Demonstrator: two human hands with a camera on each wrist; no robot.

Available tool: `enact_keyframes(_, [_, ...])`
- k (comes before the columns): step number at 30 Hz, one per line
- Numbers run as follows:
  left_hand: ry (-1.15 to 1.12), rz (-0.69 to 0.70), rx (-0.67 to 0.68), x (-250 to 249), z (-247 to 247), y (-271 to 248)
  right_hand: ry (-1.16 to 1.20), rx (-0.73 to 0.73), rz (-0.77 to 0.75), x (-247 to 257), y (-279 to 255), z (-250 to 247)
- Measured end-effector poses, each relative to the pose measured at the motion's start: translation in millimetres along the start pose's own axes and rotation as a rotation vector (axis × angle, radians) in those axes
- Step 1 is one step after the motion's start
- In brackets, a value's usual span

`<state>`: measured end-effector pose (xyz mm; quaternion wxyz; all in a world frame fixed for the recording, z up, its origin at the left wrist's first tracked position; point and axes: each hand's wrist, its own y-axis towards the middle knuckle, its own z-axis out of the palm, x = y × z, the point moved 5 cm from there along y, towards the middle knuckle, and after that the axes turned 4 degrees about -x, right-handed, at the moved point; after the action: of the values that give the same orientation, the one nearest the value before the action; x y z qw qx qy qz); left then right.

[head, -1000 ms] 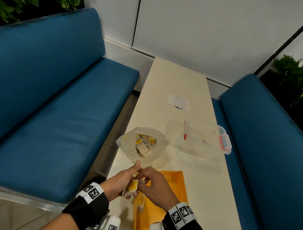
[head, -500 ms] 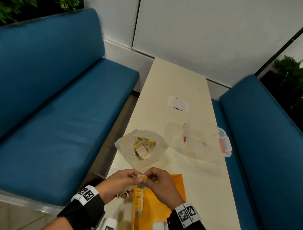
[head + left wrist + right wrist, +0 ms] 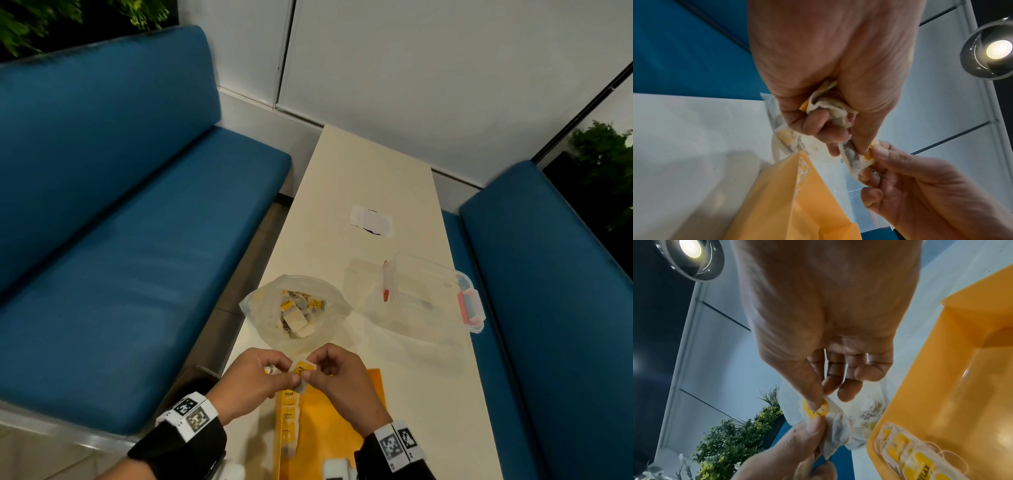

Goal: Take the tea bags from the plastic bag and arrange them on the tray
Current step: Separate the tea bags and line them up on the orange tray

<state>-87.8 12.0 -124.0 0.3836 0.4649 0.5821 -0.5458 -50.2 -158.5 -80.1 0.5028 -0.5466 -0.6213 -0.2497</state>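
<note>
An open clear plastic bag (image 3: 263,308) with several tea bags stands on the table, just beyond my hands. Near me lies the orange tray (image 3: 329,428); several tea bags (image 3: 289,421) lie in a row along its left edge, also seen as tea bags (image 3: 910,456) on the tray (image 3: 951,386). My left hand (image 3: 294,375) and right hand (image 3: 310,371) meet above the tray's far left corner, both pinching one yellow-tagged tea bag (image 3: 302,368). My left hand (image 3: 855,146) also holds crumpled tea bags (image 3: 826,104) in its palm. My right hand (image 3: 820,400) pinches the yellow tag (image 3: 823,410).
A clear lidded box with a red clasp (image 3: 431,298) sits right of the bag, a red and white clip (image 3: 386,284) at its left side. A white paper patch (image 3: 371,222) lies farther up the narrow cream table (image 3: 359,178). Blue benches (image 3: 120,240) flank both sides.
Both hands shifted slightly away from me and to the right, over the tray's far left corner. The right thumb and finger now pinch the tea bag held by the left hand.
</note>
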Motion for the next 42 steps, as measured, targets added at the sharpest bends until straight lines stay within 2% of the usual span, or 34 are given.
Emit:
enact_keyframes(9, [0.017,0.014,-0.006,2,0,-3,0.084,0.013,0.052,-3,-4,2])
enact_keyframes(14, [0.048,-0.038,-0.071,11,-5,-7,0.041,0.009,0.126,-15,-9,-3])
enact_keyframes(23, [0.221,-0.12,0.072,37,2,-18,-0.073,0.114,0.316,-62,-33,-1])
enact_keyframes(30, [0.31,-0.076,0.084,48,10,-21,-0.165,0.253,0.441,-85,-47,25])
enact_keyframes(38, [0.28,-0.062,0.06,55,13,-22,-0.29,0.27,0.432,-89,-49,48])
enact_keyframes(42, [0.282,-0.055,0.057,54,13,-22,-0.358,0.204,0.384,-93,-48,51])
